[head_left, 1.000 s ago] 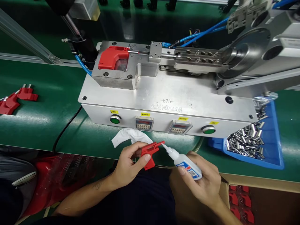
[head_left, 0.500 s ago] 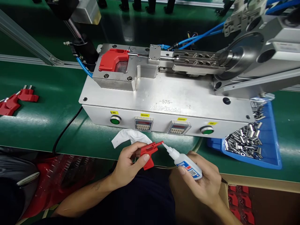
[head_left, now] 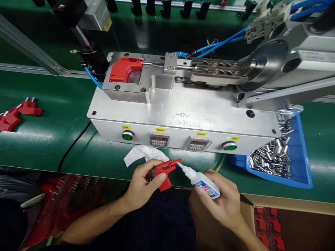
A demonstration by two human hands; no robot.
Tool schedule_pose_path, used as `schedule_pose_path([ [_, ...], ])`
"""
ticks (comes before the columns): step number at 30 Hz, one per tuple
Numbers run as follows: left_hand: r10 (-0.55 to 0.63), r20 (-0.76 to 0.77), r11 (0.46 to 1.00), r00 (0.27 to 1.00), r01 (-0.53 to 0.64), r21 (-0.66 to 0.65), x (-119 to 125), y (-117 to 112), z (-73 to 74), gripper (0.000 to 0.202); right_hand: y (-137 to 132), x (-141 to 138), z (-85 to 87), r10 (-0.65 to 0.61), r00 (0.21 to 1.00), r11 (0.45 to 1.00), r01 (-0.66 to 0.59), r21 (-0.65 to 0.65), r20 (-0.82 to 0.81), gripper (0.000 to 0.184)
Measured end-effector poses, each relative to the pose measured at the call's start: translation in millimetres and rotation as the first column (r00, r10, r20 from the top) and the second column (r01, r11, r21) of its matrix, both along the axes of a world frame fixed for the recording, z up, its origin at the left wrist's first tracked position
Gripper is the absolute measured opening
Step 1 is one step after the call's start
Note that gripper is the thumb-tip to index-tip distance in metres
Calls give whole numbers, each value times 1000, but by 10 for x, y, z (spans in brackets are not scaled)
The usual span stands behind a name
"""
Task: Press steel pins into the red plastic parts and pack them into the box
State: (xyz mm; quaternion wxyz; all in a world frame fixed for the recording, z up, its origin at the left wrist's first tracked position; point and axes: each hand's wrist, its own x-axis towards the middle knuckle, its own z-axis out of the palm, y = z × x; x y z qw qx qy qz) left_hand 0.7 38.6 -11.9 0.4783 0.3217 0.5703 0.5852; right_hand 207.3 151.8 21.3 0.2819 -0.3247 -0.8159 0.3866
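My left hand [head_left: 143, 184] pinches a small red plastic part [head_left: 165, 170] just below the table's front edge. My right hand [head_left: 223, 199] grips a white glue bottle [head_left: 202, 182] with a blue and red label, tilted so its nozzle tip touches the right end of the red part. A crumpled white cloth [head_left: 142, 154] lies on the green mat right behind my left hand. Another red part [head_left: 125, 68] sits in the metal fixture [head_left: 183, 108] further back.
The fixture's front face carries two green buttons [head_left: 128, 135] and two counters. A blue tray [head_left: 300, 167] of several small metal sleeves stands at right. More red parts [head_left: 18, 113] lie far left, and a cardboard box [head_left: 272, 223] of red parts is at lower right. A black cable [head_left: 72, 146] crosses the mat.
The glue bottle's nozzle has shifted slightly left, closer against the red part's tip. Both hands otherwise hold the same pose.
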Motion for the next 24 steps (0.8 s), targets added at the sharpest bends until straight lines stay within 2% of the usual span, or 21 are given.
schedule_pose_path([
  [5, 34, 61, 998, 998, -31, -55, -25, -14, -41, 33, 92, 36, -83, 38, 998, 969, -47, -241, -43, 16],
  [8, 36, 116, 995, 993, -25, -95, -37, -101, -121, 37, 103, 53, -137, 70, 994, 945, -94, -315, -87, 18],
  [11, 104, 148, 979, 984, -74, -192, -76, -219, -220, 43, 42, 70, -214, 42, 997, 961, -57, -272, -58, 17],
  [14, 164, 142, 953, 976, -120, -277, -170, -280, -317, 51, -10, 82, -372, 31, 999, 990, -28, -136, 20, 21],
  [18, 171, 168, 950, 971, -117, -289, -275, -263, -384, 57, -17, 96, -530, 66, 979, 997, -70, 12, 193, 26],
  [21, 172, 178, 947, 969, -112, -302, -287, -234, -353, 62, 5, 175, -365, 116, 946, 990, -135, 44, 304, 43],
  [22, 180, 170, 943, 969, -121, -311, -280, -230, -327, 63, 23, 234, -246, 142, 940, 986, -162, 41, 309, 44],
  [24, 196, 140, 935, 971, -142, -325, -257, -233, -265, 65, 97, 403, 47, 163, 951, 984, -177, 32, 265, 29],
])
